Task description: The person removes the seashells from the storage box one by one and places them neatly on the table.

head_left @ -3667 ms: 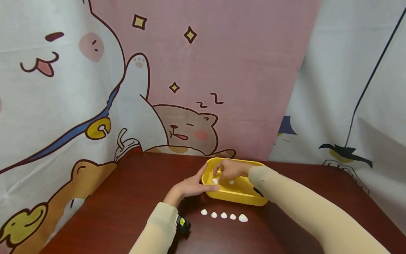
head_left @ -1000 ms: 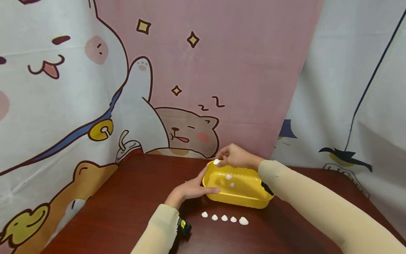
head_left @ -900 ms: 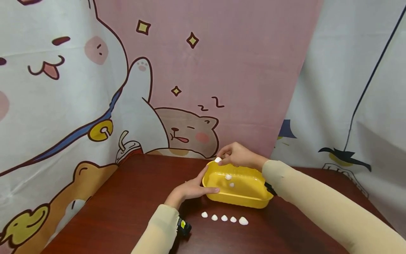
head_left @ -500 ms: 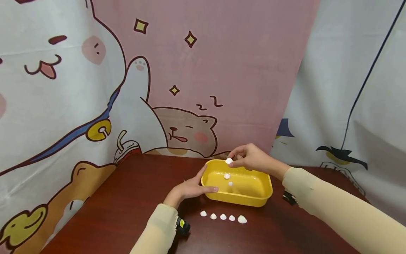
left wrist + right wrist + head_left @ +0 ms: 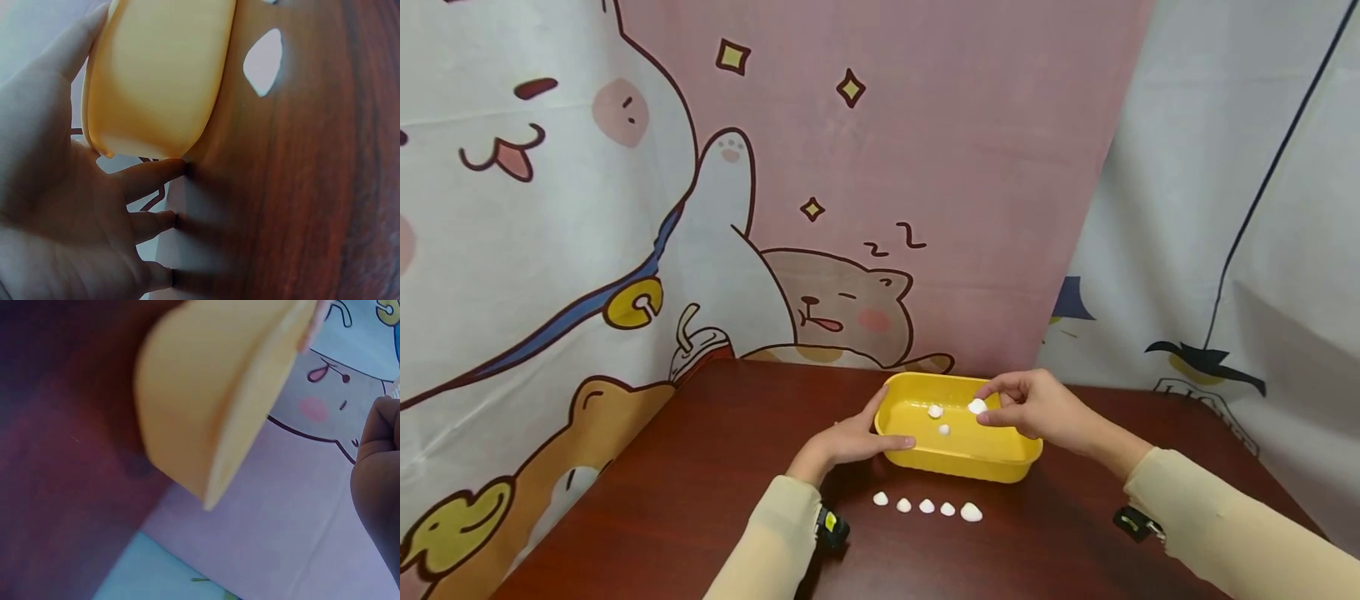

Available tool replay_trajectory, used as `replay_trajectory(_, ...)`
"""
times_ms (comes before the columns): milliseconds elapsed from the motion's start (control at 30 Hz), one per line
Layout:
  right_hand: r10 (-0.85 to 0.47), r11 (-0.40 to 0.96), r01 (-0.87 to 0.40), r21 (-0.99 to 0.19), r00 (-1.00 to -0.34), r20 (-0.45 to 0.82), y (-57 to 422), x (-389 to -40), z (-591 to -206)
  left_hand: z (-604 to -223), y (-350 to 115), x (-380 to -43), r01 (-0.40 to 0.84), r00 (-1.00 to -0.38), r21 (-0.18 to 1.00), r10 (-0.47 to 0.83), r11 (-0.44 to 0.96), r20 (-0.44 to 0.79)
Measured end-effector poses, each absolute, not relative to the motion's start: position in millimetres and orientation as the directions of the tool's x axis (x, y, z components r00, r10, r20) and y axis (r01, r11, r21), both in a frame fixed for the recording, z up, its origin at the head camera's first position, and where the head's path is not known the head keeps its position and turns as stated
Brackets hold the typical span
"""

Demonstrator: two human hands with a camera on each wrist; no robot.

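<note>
Left hand [image 5: 847, 437] at the nine-o'clock end of the yellow tray [image 5: 958, 468]: fingers straight and spread, thumb along the near rim, apparently to steady it. Right hand [image 5: 1041, 408], at three o'clock, pinches one white seashell [image 5: 977, 407] between thumb and fingertip, a grip judged suited to so small a piece; its height over the tray cannot be told. Two loose shells [image 5: 935, 412] lie inside toward nine and ten o'clock. Five table shells [image 5: 927, 506], toward seven o'clock, form a spaced row, seemingly deliberate.
</note>
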State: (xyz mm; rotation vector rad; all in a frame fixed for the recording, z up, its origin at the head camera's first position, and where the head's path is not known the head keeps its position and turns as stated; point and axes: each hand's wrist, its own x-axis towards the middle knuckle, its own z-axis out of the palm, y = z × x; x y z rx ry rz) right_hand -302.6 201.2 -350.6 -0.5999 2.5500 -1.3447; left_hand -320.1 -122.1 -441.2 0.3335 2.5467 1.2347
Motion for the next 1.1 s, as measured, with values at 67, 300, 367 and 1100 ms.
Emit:
replay_trajectory(67,-0.437,0.513,-0.252,-0.820,-0.899,0.003,205.5,-296.1,-357.7,-440.8,-121.8,-320.9,0.083,-0.931,0.789,0.331,0.608,-0.157)
replay_trajectory(300,-0.422,0.520,-0.206,-0.829,-0.906,-0.039,218.6,-278.0,-383.9,-439.9,-121.5,-321.7,0.083,-0.928,0.795,0.339,0.600,-0.158)
replay_trajectory(367,-0.419,0.513,-0.185,-0.838,-0.906,-0.057,221.8,-273.0,-391.5,-440.8,-121.4,-322.1,0.081,-0.928,0.791,0.335,0.606,-0.162)
replay_trajectory(1100,-0.452,0.414,-0.086,-0.906,-0.884,-0.122,230.8,-242.2,-462.6,-441.4,-120.9,-320.3,0.075,-0.933,0.780,0.320,0.622,-0.165)
